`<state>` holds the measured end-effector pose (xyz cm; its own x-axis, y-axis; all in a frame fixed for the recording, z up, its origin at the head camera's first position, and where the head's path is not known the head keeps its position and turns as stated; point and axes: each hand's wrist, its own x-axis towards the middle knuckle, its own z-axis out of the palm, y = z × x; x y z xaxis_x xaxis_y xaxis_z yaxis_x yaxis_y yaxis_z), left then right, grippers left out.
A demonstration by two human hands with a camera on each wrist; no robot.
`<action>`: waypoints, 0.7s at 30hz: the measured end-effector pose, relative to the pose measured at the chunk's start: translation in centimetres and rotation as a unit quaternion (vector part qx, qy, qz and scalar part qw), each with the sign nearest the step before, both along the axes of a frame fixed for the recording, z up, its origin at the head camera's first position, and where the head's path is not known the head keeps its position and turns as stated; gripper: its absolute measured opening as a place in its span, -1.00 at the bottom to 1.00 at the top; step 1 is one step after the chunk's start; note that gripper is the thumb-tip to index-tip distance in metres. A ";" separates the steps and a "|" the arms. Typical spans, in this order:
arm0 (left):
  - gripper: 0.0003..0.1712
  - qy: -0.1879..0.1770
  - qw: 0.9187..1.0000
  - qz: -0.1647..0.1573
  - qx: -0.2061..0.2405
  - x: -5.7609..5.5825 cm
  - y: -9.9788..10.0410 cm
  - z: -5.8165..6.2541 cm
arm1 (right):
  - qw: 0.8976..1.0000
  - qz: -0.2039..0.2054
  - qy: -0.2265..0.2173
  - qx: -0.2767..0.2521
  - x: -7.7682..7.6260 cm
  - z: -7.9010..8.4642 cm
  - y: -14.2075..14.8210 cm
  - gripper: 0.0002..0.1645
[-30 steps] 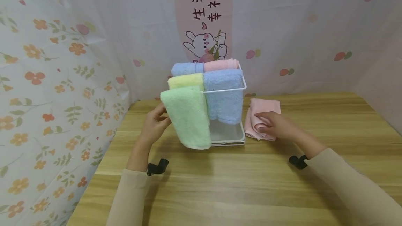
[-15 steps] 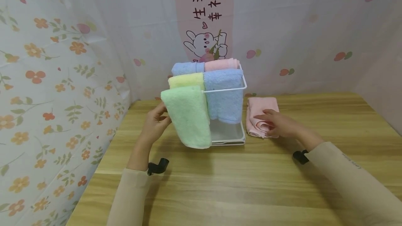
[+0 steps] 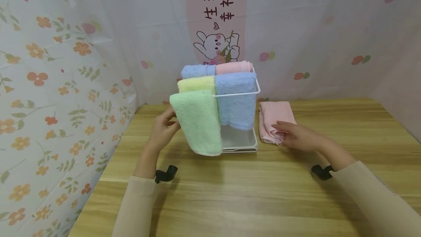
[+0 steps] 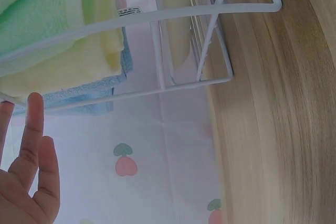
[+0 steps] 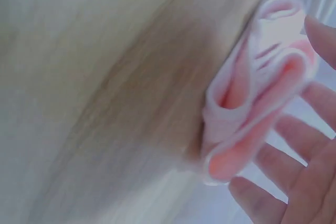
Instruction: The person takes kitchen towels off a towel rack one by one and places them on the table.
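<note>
A white wire rack (image 3: 258, 87) stands on the table, draped with folded towels. At its front left hangs a green towel (image 3: 197, 123), with a yellow towel (image 3: 196, 82) behind it and a blue towel (image 3: 236, 109) to the right. My left hand (image 3: 161, 129) touches the rack's left side; in the left wrist view its extended fingers (image 4: 34, 116) meet a white wire. Right of the rack lies a folded pink towel (image 3: 277, 114), its loops visible in the right wrist view. My right hand (image 3: 302, 136) touches its near right edge, fingers slightly bent.
Another blue towel (image 3: 197, 71) and a pink one (image 3: 234, 67) hang on the rack's back bar. A pale tray (image 3: 236, 138) forms its base. Behind the wooden table (image 3: 240, 196) hangs a printed curtain (image 3: 312, 28), and a floral curtain (image 3: 65, 120) hangs at the left.
The pink towel beside the rack has shifted slightly and lies straighter. My right hand has moved a little right and toward me along its edge. My left hand stays at the rack.
</note>
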<state>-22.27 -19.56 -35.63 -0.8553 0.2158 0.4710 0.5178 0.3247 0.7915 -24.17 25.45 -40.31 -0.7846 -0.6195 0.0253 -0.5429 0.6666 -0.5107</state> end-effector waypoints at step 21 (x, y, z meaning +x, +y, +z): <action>-0.56 -0.060 0.996 -0.035 -0.059 0.0 -0.9 1.2 | 0.986 -0.052 0.145 -0.063 5.4 3.9 -3.8 -0.69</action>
